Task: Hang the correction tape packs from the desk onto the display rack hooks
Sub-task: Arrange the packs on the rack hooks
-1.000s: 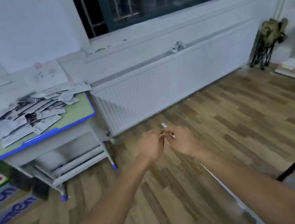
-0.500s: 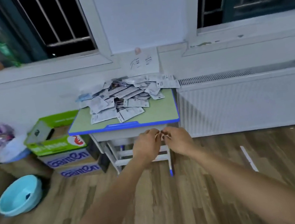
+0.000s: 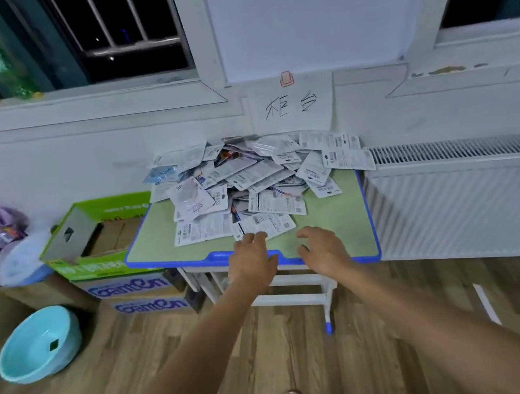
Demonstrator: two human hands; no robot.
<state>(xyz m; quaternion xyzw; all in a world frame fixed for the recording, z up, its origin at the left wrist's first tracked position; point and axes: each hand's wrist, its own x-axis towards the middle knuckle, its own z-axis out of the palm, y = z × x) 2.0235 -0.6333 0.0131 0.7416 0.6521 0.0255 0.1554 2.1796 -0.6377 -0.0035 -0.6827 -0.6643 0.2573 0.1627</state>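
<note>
Over desk (image 3: pixel 334 218) | left hand (image 3: pixel 252 260), right hand (image 3: pixel 324 249) loose, empty | packs (image 3: pixel 249 184) overlapping, blurred

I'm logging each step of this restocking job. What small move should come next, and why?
Probably the left hand closes on the nearest correction tape pack: its fingers already reach that pack's edge, both hands are empty, and the right hand hovers over bare desk.

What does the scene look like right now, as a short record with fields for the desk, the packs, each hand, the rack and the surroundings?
desk: small green top with blue edge, against the wall beside a white radiator
packs: loose pile on the desk's far half
left hand: open, fingertips at the nearest pack
right hand: open, over the desk's front edge, holding nothing
display rack: not in view
floor at left: teal basin, stacked boxes
</note>
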